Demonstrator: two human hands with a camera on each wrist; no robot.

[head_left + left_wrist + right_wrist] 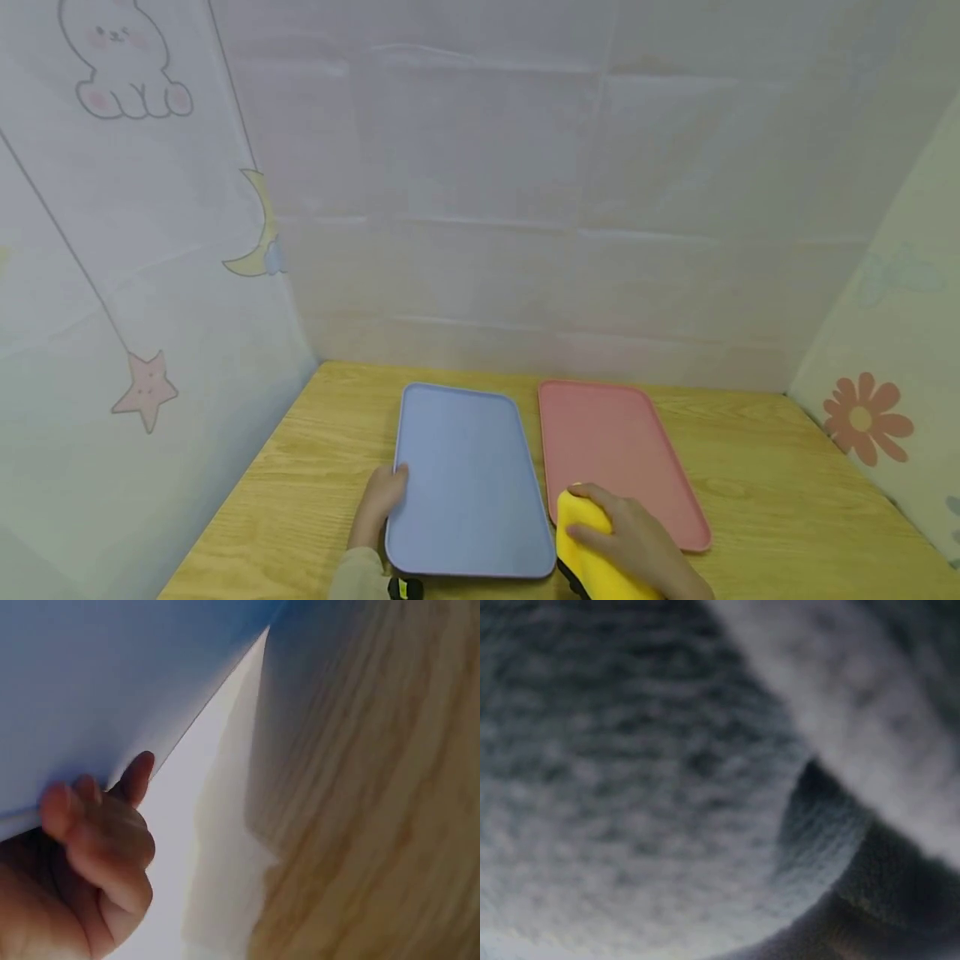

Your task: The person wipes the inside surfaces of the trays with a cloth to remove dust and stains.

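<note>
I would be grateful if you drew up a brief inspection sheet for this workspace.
Surface: wood-grain table.
Job's things: blue tray, with nothing seen on it; pink tray to its right; yellow cloth by the blue tray's near right corner, contact unclear.
Clutter: nothing seen, apart from a small dark item at the left wrist, cut off by the frame.
Left hand: grips the blue tray's left edge.
Right hand: holds the yellow cloth; the right wrist view is too close and blurred to add more.
Cables: nothing seen.
Surroundings: pale backdrop behind; side panels with a printed moon, star and flower.
</note>
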